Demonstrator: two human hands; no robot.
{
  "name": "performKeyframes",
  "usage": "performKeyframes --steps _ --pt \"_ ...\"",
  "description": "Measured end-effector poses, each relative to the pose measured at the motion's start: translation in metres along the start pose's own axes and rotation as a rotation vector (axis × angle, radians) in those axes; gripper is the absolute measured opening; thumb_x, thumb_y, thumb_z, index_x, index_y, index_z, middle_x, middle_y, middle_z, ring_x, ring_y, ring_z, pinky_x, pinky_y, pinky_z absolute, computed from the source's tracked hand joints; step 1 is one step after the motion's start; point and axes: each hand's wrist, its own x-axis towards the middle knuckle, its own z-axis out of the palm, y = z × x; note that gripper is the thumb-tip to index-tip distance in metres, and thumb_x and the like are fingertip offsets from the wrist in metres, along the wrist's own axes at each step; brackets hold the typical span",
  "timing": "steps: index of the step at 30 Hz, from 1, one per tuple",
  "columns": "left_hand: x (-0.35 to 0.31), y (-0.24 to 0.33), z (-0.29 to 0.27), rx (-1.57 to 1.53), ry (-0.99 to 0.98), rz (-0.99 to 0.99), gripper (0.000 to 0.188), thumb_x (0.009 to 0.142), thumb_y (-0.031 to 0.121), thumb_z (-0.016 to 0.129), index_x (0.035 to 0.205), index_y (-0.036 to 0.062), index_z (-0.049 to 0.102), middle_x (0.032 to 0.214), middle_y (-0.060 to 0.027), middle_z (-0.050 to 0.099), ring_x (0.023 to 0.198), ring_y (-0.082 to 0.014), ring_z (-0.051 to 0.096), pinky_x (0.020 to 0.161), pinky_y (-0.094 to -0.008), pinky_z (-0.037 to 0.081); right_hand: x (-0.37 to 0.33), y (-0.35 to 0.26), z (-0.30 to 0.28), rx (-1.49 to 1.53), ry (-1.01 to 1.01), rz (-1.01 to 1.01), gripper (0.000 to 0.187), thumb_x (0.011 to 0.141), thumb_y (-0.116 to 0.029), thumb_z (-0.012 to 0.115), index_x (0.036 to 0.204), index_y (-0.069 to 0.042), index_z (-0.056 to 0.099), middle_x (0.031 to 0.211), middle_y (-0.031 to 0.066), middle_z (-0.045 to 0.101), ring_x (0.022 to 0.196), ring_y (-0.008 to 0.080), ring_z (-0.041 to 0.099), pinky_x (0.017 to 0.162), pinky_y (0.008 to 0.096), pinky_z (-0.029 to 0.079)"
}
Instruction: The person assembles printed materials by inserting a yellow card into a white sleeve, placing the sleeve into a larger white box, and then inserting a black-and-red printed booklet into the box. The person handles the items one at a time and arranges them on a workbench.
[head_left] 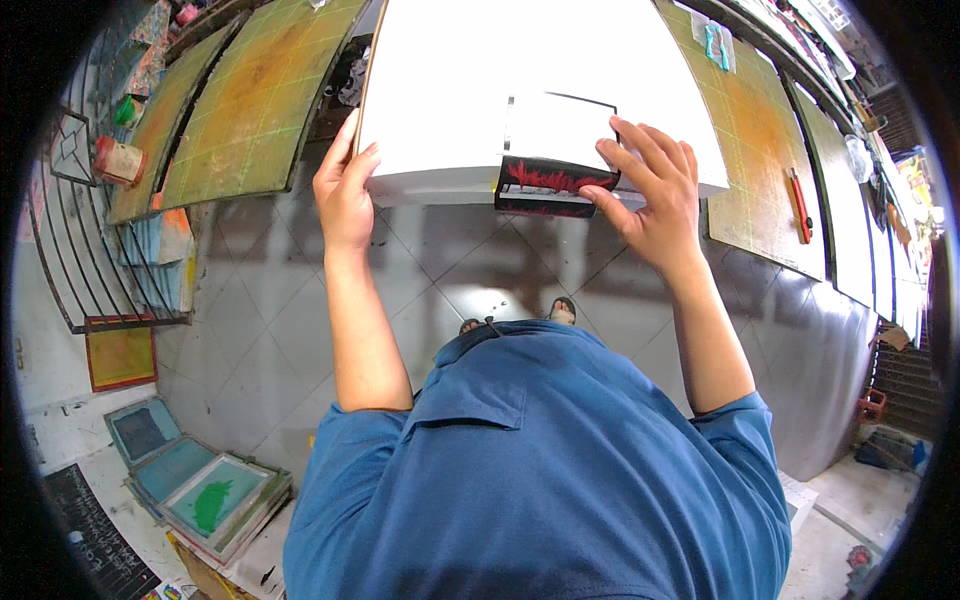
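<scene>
A large white board or sheet-covered panel [440,90] lies before me, with a white band along its near edge. My left hand [347,190] is closed around its left corner, thumb on top and fingers by the brownish side edge. Over the near edge, right of the middle, lies a rectangular piece [545,178] with a black strip marked in jagged red; a white area with a thin dark outline stretches above it. My right hand [655,190] rests on its right side, fingers spread and thumb touching the black strip. I cannot tell what the piece is made of.
Stained yellow-green boards stand left [255,110] and right [750,160], the right one carrying a red cutter knife [800,205]. A black metal rack [90,240] is at far left. Framed screens [215,500] lie at lower left. Below is a grey tiled floor [270,290].
</scene>
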Motion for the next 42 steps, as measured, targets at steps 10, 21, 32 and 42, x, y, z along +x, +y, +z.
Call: performKeyframes --steps 10,21,32,42 --pt "0.003 0.002 -0.001 0.058 -0.038 0.015 0.045 0.082 0.005 0.046 0.125 -0.0096 0.044 0.125 -0.0165 0.05 0.117 -0.0205 0.046 0.1 -0.0294 0.031 -0.008 -0.013 -0.002 -0.042 0.0 0.066 0.04 0.073 -0.044 0.065 0.105 -0.02 0.061 0.12 0.0031 0.054 0.111 0.0264 0.047 0.093 0.0516 0.028" --pt "-0.002 -0.001 0.011 0.023 0.03 0.031 0.045 0.084 0.007 0.046 0.127 -0.0067 0.044 0.125 -0.0139 0.051 0.115 -0.018 0.047 0.099 -0.0291 0.031 0.0 -0.002 -0.01 -0.021 -0.062 0.029 0.039 0.076 -0.044 0.062 0.108 -0.021 0.06 0.122 0.0008 0.053 0.11 0.0258 0.047 0.092 0.0506 0.031" --pt "-0.046 -0.026 0.041 0.28 0.635 0.292 0.062 0.081 0.022 0.064 0.129 -0.0052 0.036 0.139 -0.0212 0.025 0.13 -0.029 0.024 0.104 -0.0391 0.022 0.003 -0.001 -0.011 0.025 -0.081 0.033 0.034 0.079 -0.039 0.06 0.109 -0.022 0.059 0.123 0.0028 0.052 0.111 0.0262 0.047 0.093 0.0522 0.031" --pt "-0.056 -0.006 0.107 1.047 -0.01 0.711 0.054 0.061 0.046 0.077 0.105 0.0152 0.064 0.125 -0.0113 0.051 0.125 -0.0327 0.033 0.099 -0.0572 0.002 -0.031 0.033 -0.019 0.307 0.654 0.378 0.038 0.079 -0.017 0.062 0.113 -0.002 0.052 0.118 0.0157 0.049 0.103 0.0294 0.05 0.087 0.0364 0.042"
